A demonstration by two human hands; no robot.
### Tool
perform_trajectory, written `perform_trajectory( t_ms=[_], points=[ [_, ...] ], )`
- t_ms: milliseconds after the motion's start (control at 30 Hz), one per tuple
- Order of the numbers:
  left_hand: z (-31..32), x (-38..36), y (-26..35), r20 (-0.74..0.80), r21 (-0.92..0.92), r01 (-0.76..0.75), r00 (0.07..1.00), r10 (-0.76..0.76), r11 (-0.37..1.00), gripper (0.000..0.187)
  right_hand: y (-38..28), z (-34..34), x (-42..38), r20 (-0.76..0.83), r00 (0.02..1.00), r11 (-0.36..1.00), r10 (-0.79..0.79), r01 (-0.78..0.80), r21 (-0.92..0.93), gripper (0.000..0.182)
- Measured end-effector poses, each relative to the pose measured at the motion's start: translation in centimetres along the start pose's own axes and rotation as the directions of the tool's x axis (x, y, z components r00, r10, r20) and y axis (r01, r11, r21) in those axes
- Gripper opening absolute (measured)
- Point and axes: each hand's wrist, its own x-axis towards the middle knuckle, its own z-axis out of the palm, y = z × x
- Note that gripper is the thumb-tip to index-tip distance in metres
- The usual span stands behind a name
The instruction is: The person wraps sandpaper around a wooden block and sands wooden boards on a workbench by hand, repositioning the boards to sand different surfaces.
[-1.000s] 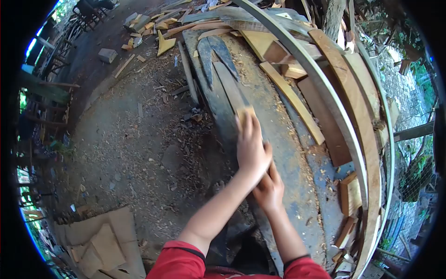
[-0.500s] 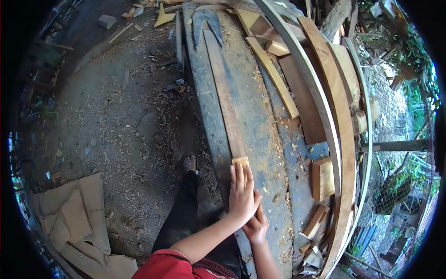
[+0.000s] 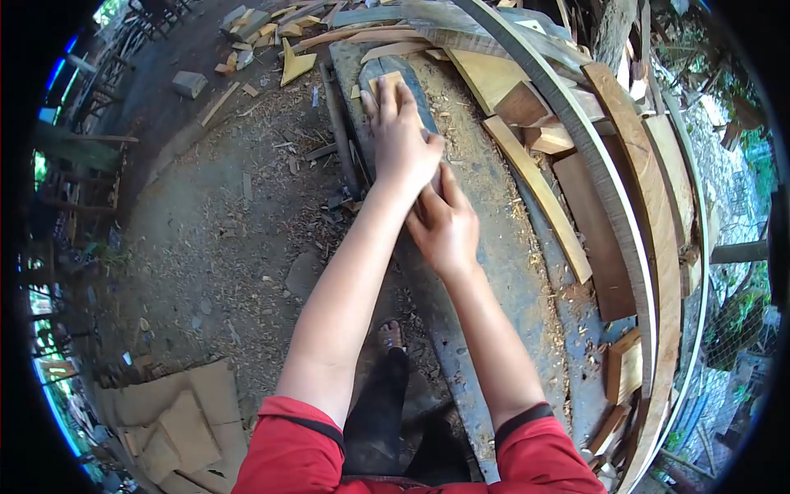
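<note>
A long wooden piece lies along the worn bench, mostly covered by my hands. Near the far end of the bench, my left hand grips a wooden block, whose pale front edge shows past the fingertips. The block sits near a dark notched board at that end. Just behind and to the right, my right hand is closed around something mostly hidden under the left palm, seemingly the rear of the same block. Both arms are stretched forward.
Long curved planks run down the right side of the bench. Beside them lie a narrow yellow strip and wooden blocks. Scrap wood lies beyond on the ground. Cardboard lies at lower left.
Both hands have moved forward along the bench from its near part to the far end, with the block. The arms are now extended, and the view has shifted.
</note>
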Motion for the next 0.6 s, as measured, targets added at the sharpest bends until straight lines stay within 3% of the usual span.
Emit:
perform_trajectory(
  t_ms=[167, 300, 433, 500, 600],
  points=[
    [-1.2, -9.3, 6.7, 0.086, -0.049, -0.027, 0.996, 0.032, 0.998, 0.086, 0.3, -6.9, -9.7, 0.111, 0.988, 0.995, 0.103, -0.102, -0.008, 0.039],
    [-2.3, -24.1, 14.8, 0.357, -0.162, 0.113, 0.933, -0.049, 0.98, 0.085, -0.3, -15.9, -24.6, 0.235, 0.934, 0.962, 0.268, -0.248, -0.112, 0.037],
    [-4.6, -37.5, 23.3, 0.536, -0.219, 0.198, 0.842, -0.052, 0.956, 0.076, -2.5, -24.3, -37.6, 0.21, 0.897, 0.918, 0.389, -0.36, -0.164, 0.039],
    [-5.4, -41.7, 26.0, 0.607, -0.226, 0.251, 0.792, -0.065, 0.941, 0.075, -3.2, -27.5, -41.6, 0.22, 0.891, 0.915, 0.397, -0.364, -0.176, 0.04],
    [-6.0, -44.1, 27.3, 0.594, -0.164, 0.218, 0.801, -0.08, 0.962, 0.074, -2.7, -28.8, -43.5, 0.242, 0.887, 0.917, 0.393, -0.36, -0.17, 0.04]
  ],
)
